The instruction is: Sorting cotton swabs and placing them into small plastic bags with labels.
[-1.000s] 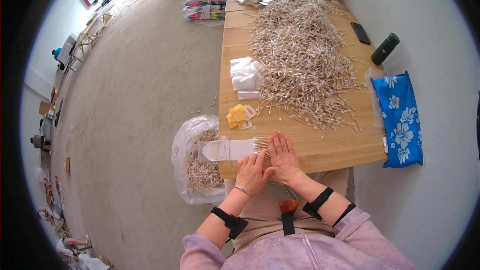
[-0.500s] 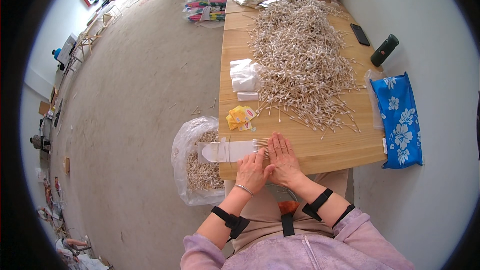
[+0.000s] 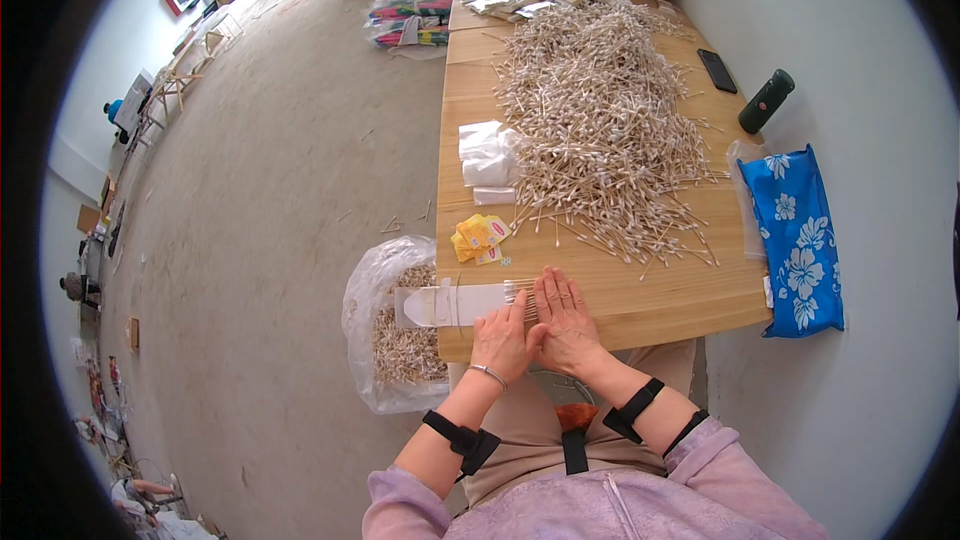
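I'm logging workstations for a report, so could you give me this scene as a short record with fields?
Left hand: palm down, fingertips at a small row of swabs
Right hand: flat, fingers together, at the row's right end
White strip: left of the row, overhanging the table
Farther up: large swab pile, yellow cards
Right side: black phone, green bottle, blue floral pouch

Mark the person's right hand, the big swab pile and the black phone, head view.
Right hand (image 3: 568, 330): head view, on the back of the hand.
Swab pile (image 3: 605, 120): head view, mid-pile, on the heaped swabs.
Black phone (image 3: 717, 71): head view, middle of its upper face.
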Demonstrator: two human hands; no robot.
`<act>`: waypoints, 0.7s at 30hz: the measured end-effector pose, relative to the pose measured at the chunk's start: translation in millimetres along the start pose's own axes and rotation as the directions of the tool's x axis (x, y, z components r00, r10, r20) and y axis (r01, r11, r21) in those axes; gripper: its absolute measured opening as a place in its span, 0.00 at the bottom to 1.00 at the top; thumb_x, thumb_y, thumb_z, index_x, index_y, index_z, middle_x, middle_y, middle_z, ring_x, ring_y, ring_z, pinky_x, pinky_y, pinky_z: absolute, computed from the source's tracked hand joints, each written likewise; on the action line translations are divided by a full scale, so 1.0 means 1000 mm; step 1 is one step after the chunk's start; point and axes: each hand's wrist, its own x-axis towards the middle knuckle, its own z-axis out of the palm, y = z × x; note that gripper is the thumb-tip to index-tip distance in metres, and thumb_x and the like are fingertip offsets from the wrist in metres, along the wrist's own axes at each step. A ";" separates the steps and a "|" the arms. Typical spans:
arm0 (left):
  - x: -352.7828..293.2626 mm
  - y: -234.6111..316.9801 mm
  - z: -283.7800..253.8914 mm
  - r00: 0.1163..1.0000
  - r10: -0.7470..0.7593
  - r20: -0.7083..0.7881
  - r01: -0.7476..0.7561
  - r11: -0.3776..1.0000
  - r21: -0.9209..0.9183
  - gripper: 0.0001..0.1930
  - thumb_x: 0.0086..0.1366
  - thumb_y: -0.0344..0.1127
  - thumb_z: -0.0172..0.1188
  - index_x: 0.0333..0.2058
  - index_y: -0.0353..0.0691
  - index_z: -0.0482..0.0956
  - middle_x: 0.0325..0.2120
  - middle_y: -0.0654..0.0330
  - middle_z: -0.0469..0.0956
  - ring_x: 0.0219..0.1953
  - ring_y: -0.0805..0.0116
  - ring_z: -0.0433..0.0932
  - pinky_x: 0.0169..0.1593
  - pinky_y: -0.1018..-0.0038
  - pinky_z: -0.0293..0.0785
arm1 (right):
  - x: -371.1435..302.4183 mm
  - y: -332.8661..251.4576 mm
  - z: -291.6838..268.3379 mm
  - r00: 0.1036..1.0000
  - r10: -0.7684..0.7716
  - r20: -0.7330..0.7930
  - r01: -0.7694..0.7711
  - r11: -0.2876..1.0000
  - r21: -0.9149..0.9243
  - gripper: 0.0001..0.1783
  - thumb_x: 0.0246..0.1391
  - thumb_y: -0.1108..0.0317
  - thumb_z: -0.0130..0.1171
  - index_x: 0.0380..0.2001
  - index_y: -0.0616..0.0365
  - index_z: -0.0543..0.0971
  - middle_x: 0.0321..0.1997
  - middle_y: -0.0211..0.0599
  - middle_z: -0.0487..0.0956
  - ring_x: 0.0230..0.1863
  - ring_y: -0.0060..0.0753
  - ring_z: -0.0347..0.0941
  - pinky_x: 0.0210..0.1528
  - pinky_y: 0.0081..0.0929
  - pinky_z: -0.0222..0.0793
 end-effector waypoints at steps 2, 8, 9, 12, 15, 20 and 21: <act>0.000 -0.001 0.001 1.000 0.004 -0.005 -0.004 1.000 -0.002 0.33 0.65 0.51 0.52 0.62 0.38 0.59 0.44 0.49 0.76 0.46 0.52 0.74 0.50 0.58 0.63 | 0.000 -0.001 -0.001 1.000 -0.005 -0.020 0.005 1.000 0.018 0.45 0.49 0.54 0.46 0.65 0.73 0.49 0.72 0.60 0.44 0.75 0.53 0.35 0.74 0.45 0.29; 0.007 0.000 -0.002 0.997 -0.065 0.041 0.067 0.997 -0.049 0.31 0.63 0.39 0.55 0.63 0.38 0.57 0.41 0.50 0.78 0.44 0.51 0.76 0.46 0.56 0.65 | 0.001 -0.001 -0.004 1.000 -0.009 -0.005 0.009 1.000 0.024 0.48 0.50 0.51 0.50 0.66 0.72 0.48 0.72 0.59 0.45 0.74 0.54 0.36 0.73 0.46 0.31; 0.010 -0.002 -0.001 0.997 -0.051 0.060 0.052 0.999 -0.015 0.32 0.62 0.37 0.56 0.63 0.38 0.56 0.40 0.51 0.78 0.42 0.52 0.76 0.45 0.57 0.66 | 0.001 -0.001 -0.004 1.000 -0.013 -0.009 0.013 1.000 0.026 0.50 0.49 0.48 0.52 0.66 0.72 0.48 0.72 0.59 0.45 0.74 0.54 0.36 0.73 0.46 0.32; 0.011 -0.007 0.003 0.998 -0.016 0.056 0.014 0.999 0.028 0.33 0.60 0.35 0.56 0.63 0.39 0.55 0.38 0.51 0.79 0.41 0.52 0.78 0.42 0.58 0.68 | 0.000 -0.001 -0.005 1.000 -0.019 -0.009 0.019 0.999 0.030 0.54 0.47 0.44 0.55 0.66 0.72 0.48 0.72 0.59 0.45 0.74 0.55 0.37 0.73 0.46 0.32; 0.012 -0.010 0.007 0.999 0.006 0.035 -0.006 1.000 0.024 0.33 0.60 0.34 0.56 0.63 0.40 0.55 0.37 0.50 0.79 0.41 0.52 0.78 0.41 0.58 0.69 | 0.000 -0.002 -0.005 1.000 -0.019 -0.013 0.019 0.999 0.033 0.56 0.46 0.42 0.56 0.65 0.72 0.48 0.71 0.59 0.46 0.74 0.55 0.38 0.73 0.46 0.33; 0.016 -0.003 0.000 0.994 -0.087 0.067 0.089 0.996 -0.032 0.32 0.59 0.33 0.57 0.62 0.40 0.57 0.36 0.48 0.80 0.39 0.48 0.78 0.41 0.57 0.69 | 0.000 0.000 -0.005 1.000 0.004 0.020 -0.004 1.000 0.003 0.57 0.47 0.38 0.56 0.66 0.71 0.47 0.72 0.57 0.44 0.74 0.52 0.35 0.73 0.44 0.30; 0.017 -0.005 0.001 0.997 -0.062 0.036 0.064 0.997 -0.047 0.31 0.59 0.33 0.58 0.61 0.40 0.58 0.35 0.47 0.80 0.38 0.46 0.78 0.40 0.56 0.70 | 0.000 -0.001 -0.004 1.000 -0.002 0.005 0.002 1.000 0.013 0.57 0.47 0.38 0.56 0.66 0.71 0.48 0.72 0.57 0.44 0.74 0.52 0.36 0.73 0.44 0.31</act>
